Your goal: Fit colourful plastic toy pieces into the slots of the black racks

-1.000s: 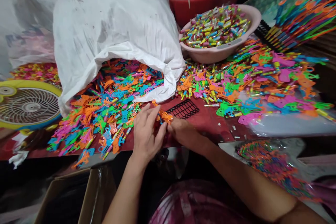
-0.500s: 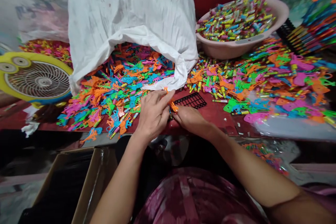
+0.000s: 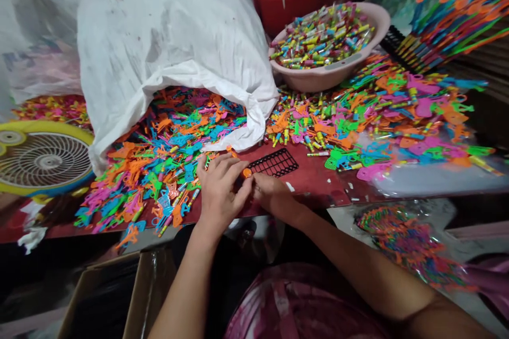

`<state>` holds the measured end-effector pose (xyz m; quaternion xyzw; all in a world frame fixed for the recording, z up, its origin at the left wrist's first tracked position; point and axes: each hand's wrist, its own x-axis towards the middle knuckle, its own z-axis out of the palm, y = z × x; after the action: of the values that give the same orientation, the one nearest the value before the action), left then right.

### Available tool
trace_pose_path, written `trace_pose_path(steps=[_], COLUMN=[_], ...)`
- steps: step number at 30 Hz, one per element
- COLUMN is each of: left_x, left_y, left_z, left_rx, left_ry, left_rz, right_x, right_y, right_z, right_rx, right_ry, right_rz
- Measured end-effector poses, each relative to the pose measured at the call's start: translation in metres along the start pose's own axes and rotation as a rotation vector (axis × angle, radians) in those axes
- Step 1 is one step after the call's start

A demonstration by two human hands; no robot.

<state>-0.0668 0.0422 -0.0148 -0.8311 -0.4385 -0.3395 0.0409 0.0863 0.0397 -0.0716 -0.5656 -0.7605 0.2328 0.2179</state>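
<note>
My left hand (image 3: 218, 190) and my right hand (image 3: 274, 196) meet at the near edge of a dark red table (image 3: 314, 180). Both pinch a small orange plastic piece (image 3: 246, 172) held between their fingertips; most of it is hidden by the fingers. Just beyond them lies a black plastic grid (image 3: 274, 163). A heap of small coloured plastic toy parts (image 3: 167, 153) spills out of a big white sack (image 3: 167, 47) right beside my left hand.
A pink basin (image 3: 330, 74) full of small coloured tubes stands at the back, a red tub (image 3: 302, 2) behind it. More coloured parts (image 3: 397, 111) cover the right side. A yellow fan (image 3: 40, 159) lies at left; an open cardboard box (image 3: 131, 296) below.
The hands have drawn closer over the orange piece, and less of it shows between the fingers. The camera swung right and then back left.
</note>
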Motion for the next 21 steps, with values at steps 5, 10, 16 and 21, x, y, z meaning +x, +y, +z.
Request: trace_pose_path(steps=[5,10,16,21], left_x=[-0.001,0.002,-0.008,-0.016], left_y=[0.0,0.002,0.003,0.009], left_z=[0.0,-0.002,0.008,0.013], left_rx=[-0.006,-0.008,0.051,0.11], left_ry=[-0.035,-0.061,0.029,0.099], left_rz=[-0.005,0.001,-0.024,-0.044], right_x=[0.002,0.002,-0.001,-0.001], right_y=[0.008,0.004,-0.006,-0.002], right_z=[0.013,0.014,0.001,0.005], right_rx=[-0.055,-0.083,-0.106,-0.112], right_ry=[0.031,0.052,-0.057,-0.013], right_rz=[-0.05,-0.072,-0.041,0.005])
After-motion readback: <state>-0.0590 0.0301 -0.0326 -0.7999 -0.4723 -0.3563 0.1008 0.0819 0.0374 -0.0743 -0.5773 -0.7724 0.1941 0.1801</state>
